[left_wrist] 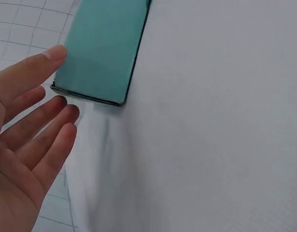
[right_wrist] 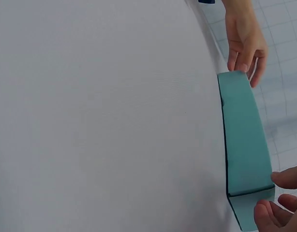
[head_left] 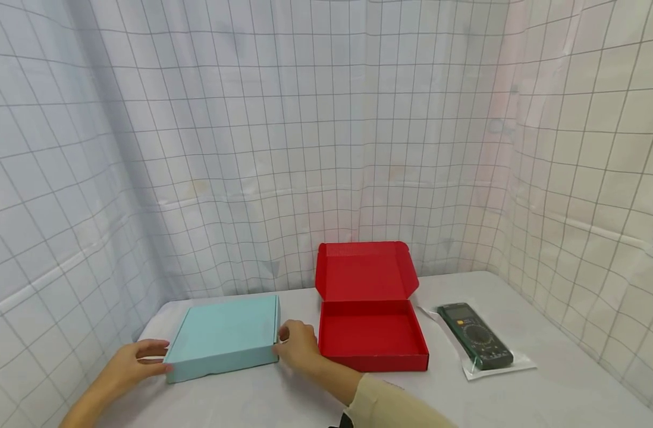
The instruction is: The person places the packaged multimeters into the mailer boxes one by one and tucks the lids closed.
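Observation:
A closed light-blue cardboard box lies flat at the left of the table. My left hand is at its front left corner, thumb against the box and other fingers loosely spread. In the left wrist view, the left hand has its thumb at the edge of the box, with the fingers beyond the corner. My right hand touches the front right corner with bent fingers. In the right wrist view, a gap shows between the right hand's thumb and fingers beside the box.
An open red box stands right of the blue one, its lid raised at the back. Farther right lies a dark multimeter in a clear plastic bag. Gridded white curtains enclose the white table at the back and sides.

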`<state>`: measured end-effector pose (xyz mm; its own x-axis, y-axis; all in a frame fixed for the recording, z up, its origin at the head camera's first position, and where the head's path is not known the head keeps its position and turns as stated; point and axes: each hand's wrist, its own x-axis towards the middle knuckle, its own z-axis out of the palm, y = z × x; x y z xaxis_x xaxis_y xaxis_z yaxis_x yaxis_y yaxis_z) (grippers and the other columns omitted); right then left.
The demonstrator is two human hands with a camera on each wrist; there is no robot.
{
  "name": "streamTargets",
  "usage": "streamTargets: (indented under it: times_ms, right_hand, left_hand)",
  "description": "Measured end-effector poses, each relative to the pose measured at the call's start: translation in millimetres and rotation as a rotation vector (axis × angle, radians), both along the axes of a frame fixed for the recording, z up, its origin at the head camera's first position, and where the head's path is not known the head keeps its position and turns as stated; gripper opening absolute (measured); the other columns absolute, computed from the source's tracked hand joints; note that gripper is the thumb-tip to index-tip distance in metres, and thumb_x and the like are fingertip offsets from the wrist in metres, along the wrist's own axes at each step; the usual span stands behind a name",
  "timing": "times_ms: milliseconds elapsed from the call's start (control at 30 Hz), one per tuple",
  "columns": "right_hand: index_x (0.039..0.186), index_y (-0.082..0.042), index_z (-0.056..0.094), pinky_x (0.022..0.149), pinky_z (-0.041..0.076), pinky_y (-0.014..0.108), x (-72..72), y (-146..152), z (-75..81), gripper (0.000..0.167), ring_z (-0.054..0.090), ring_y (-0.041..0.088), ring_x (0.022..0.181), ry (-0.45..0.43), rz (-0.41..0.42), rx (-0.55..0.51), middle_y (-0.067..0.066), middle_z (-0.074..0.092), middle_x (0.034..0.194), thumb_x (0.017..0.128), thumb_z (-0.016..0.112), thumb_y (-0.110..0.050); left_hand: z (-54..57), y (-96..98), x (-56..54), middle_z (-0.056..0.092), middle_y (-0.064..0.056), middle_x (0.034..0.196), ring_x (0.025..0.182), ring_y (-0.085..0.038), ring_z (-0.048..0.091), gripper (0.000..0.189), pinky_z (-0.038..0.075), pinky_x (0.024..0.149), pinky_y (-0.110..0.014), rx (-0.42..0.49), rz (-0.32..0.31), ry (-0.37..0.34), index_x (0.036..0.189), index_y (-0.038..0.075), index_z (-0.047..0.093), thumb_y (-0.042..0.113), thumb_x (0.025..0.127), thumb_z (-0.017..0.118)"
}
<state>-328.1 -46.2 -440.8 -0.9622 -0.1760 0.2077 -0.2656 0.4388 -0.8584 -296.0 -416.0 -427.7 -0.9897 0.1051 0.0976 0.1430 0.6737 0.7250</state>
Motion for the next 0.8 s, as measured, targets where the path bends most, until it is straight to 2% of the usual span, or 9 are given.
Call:
streamTargets:
  times_ms: [167,333,400,533,667,800]
  right_hand:
    - [0.104,-0.006,0.069,0.068,0.061,0.030,-1.5,9,13.9,0.025,0.064,0.013,0.082,0.004,0.071,-0.030,0.001,0.068,0.093,0.084,0.085,-0.005]
    - [0.113,-0.005,0.069,0.071,0.061,0.032,-0.9,21,29.9,0.032,0.065,0.016,0.089,-0.010,0.142,0.020,0.004,0.069,0.101,0.085,0.085,-0.008]
    - [0.115,-0.005,0.069,0.072,0.061,0.032,-1.0,25,36.2,0.034,0.065,0.018,0.092,-0.005,0.161,0.043,0.005,0.070,0.105,0.085,0.084,-0.008]
    - [0.118,-0.005,0.069,0.074,0.061,0.033,-4.9,35,47.8,0.035,0.066,0.021,0.096,0.018,0.176,0.072,0.007,0.069,0.109,0.086,0.084,-0.009]
    - [0.118,-0.006,0.069,0.075,0.061,0.033,-9.7,46,56.3,0.034,0.066,0.022,0.097,0.035,0.191,0.083,0.008,0.069,0.111,0.087,0.083,-0.009]
    - [0.120,-0.006,0.069,0.076,0.061,0.034,-14.3,58,61.1,0.036,0.066,0.023,0.098,0.033,0.198,0.072,0.008,0.069,0.112,0.087,0.083,-0.010]
  left_hand:
    - [17.5,13.7,2.6,0.061,-0.025,0.136,0.112,-0.029,0.069,0.069,0.058,0.085,-0.040,-0.034,0.027,0.064,0.142,-0.009,0.052,0.032,0.094,0.079]
    - [30.9,31.5,2.3,0.062,-0.023,0.136,0.112,-0.022,0.068,0.066,0.056,0.083,-0.030,-0.004,0.001,0.105,0.143,-0.005,0.054,0.032,0.094,0.079]
    - [34.3,38.6,2.6,0.063,-0.021,0.135,0.110,-0.016,0.069,0.065,0.054,0.082,-0.024,0.016,0.001,0.116,0.143,-0.003,0.055,0.031,0.094,0.079]
    - [38.4,50.1,2.2,0.064,-0.021,0.133,0.106,-0.009,0.069,0.061,0.053,0.082,-0.023,0.038,-0.013,0.159,0.141,-0.002,0.057,0.029,0.094,0.080]
    - [41.3,60.3,0.1,0.066,-0.020,0.131,0.106,-0.013,0.070,0.057,0.055,0.081,-0.025,0.052,-0.020,0.189,0.138,-0.001,0.059,0.027,0.093,0.080]
    - [44.0,70.5,-2.1,0.066,-0.019,0.130,0.108,-0.017,0.070,0.056,0.055,0.080,-0.026,0.067,-0.002,0.188,0.137,0.001,0.062,0.029,0.092,0.082]
